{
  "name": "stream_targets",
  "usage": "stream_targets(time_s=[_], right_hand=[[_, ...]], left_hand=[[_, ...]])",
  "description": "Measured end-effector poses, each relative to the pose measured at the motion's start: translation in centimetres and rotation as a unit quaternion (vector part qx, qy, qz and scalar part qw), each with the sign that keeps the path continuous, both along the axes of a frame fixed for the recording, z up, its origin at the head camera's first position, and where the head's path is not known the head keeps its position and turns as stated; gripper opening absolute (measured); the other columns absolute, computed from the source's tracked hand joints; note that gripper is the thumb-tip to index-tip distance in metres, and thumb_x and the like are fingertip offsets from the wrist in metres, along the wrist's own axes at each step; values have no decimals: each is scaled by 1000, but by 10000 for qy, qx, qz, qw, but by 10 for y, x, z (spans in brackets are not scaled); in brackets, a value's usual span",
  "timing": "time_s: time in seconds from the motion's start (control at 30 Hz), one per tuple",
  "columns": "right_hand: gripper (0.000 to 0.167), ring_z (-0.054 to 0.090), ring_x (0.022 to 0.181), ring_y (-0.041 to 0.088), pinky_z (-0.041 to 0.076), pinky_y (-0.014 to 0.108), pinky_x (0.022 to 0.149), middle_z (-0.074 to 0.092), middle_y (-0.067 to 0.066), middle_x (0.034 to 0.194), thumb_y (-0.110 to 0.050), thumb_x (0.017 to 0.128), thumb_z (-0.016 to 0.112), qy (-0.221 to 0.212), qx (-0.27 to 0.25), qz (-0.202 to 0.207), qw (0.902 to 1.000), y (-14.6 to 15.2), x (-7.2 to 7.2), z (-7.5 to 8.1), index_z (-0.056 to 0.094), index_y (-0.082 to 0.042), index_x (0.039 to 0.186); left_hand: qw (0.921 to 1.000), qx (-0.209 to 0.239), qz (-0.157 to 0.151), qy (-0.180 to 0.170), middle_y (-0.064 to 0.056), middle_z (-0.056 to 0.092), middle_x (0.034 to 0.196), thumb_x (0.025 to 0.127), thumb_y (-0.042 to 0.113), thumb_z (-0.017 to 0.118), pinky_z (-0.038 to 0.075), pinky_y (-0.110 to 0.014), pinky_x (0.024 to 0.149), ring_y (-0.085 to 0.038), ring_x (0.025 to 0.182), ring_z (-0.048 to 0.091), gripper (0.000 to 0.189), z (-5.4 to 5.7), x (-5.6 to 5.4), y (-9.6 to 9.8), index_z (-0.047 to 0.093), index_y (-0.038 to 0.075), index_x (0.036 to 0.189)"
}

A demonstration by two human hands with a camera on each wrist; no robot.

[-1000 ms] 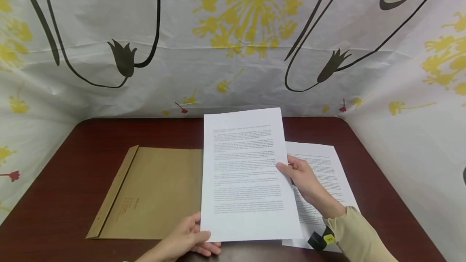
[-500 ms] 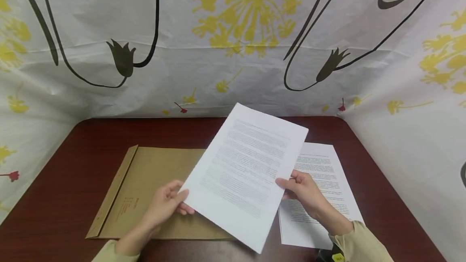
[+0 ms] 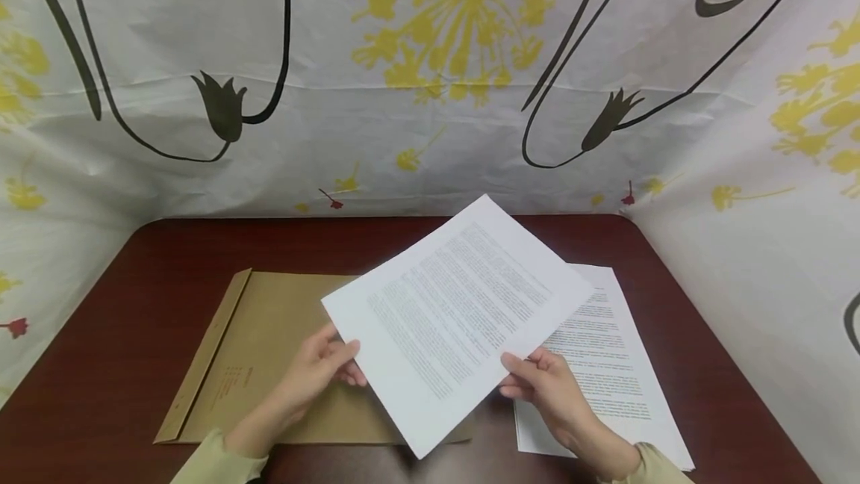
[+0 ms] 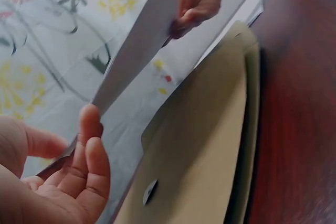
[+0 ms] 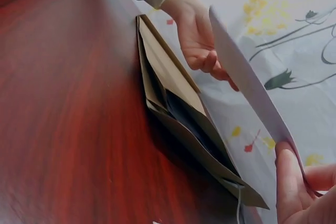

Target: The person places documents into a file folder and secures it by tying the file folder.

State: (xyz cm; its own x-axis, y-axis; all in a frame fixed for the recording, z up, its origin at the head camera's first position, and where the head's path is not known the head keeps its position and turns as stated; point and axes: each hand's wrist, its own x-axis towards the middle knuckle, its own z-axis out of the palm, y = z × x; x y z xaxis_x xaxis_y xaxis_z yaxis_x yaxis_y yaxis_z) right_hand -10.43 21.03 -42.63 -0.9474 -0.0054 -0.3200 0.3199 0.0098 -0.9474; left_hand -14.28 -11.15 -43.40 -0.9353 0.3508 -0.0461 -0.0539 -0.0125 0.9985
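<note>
A printed sheaf of white paper [image 3: 450, 312] is held up slantwise above the table, one corner pointing toward the person. My left hand [image 3: 316, 364] pinches its left edge, thumb on top and fingers beneath. On the lower right edge, my right hand [image 3: 554, 394] grips it the same way. Seen edge-on in the left wrist view, the paper [image 4: 139, 45] stretches between both hands. Below it lies a brown kraft file envelope [image 3: 269, 342], partly hidden by the paper. Its mouth gapes in the right wrist view, where a white string hangs from the envelope [image 5: 176, 80].
To the right, another printed stack of paper [image 3: 614, 387] lies on the dark red wooden table [image 3: 712, 402], partly covered by the right hand and the held sheaf. A white patterned cloth [image 3: 416, 133] hangs behind the table and along its sides.
The held paper has turned clockwise from upright to diagonal. My left hand has moved up and left from its bottom corner; my right hand has come lower. The envelope and right-hand stack stay put.
</note>
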Motion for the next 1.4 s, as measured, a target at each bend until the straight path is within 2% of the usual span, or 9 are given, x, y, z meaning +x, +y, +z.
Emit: stream_targets(time_s=[0.07, 0.27, 0.5, 0.67, 0.8, 0.97, 1.2, 1.3, 1.4], right_hand=[[33, 67, 76, 13, 53, 26, 73, 70, 6, 90, -17, 91, 59, -47, -67, 7, 10000, 0, 2, -1, 54, 4, 116], [33, 68, 79, 14, 53, 26, 74, 71, 5, 89, -11, 89, 60, -11, -282, 355, 9990, 9, 6, 0, 51, 6, 116], [33, 69, 77, 15, 54, 26, 70, 71, 4, 89, -14, 93, 55, 156, 28, -707, 9974, 30, 4, 5, 50, 8, 116], [40, 68, 78, 14, 53, 26, 68, 71, 1, 87, -20, 96, 51, 202, 233, -970, 9948, 44, 4, 5, 48, 10, 122], [48, 66, 84, 12, 52, 27, 71, 67, -3, 96, -18, 97, 47, 114, 284, -878, 9957, 52, 5, 3, 35, 9, 135], [49, 66, 89, 15, 52, 29, 76, 64, 7, 108, -16, 97, 45, -20, 548, -607, 9967, 58, 7, 1, 34, 10, 136], [51, 64, 88, 9, 49, 28, 75, 65, -2, 101, -24, 101, 39, -186, 755, -710, 9944, 74, 11, -3, 31, 9, 138], [52, 63, 86, 7, 48, 27, 73, 66, -9, 94, -29, 100, 41, -172, 573, -857, 9945, 88, 14, -5, 33, 7, 137], [36, 63, 84, 7, 49, 26, 71, 65, -10, 91, -30, 98, 46, -47, 306, -986, 9946, 106, 17, -8, 48, -5, 125]], left_hand=[[9998, -90, -125, 155, -15, 64, 71, 95, 5, 48, 52, -26, 60, -15, 60, 63, 32, 0, 2, 2, 40, -16, 118], [9990, -378, -21, 233, -17, 62, 69, 95, 2, 45, 50, -26, 58, -14, 56, 60, 25, 1, -3, -3, 46, -18, 109], [9983, -541, -170, 110, -7, 59, 67, 94, 2, 45, 48, -25, 56, -12, 55, 56, 27, 1, -12, -11, 47, -20, 109], [9969, -731, -279, 58, -3, 57, 67, 95, 3, 44, 47, -25, 55, -12, 56, 54, 26, 1, -17, -15, 48, -18, 109], [9955, -866, -367, 70, -2, 58, 68, 96, 4, 43, 47, -25, 56, -12, 58, 53, 24, 1, -21, -18, 49, -17, 107], [9951, -885, -447, -6, -1, 56, 68, 97, 6, 43, 46, -25, 57, -12, 59, 52, 22, 1, -23, -20, 50, -14, 105], [9953, -812, -521, 42, -4, 52, 63, 99, 14, 44, 47, -27, 55, -14, 55, 53, 24, 0, -24, -7, 44, 3, 78], [9961, -582, -654, 63, -4, 54, 62, 99, 13, 42, 48, -26, 54, -14, 53, 55, 25, 1, -24, 5, 45, 1, 78], [9944, -518, -885, 249, -8, 57, 65, 99, 10, 40, 47, -24, 51, -13, 52, 56, 23, 0, -24, 18, 50, -6, 86]])
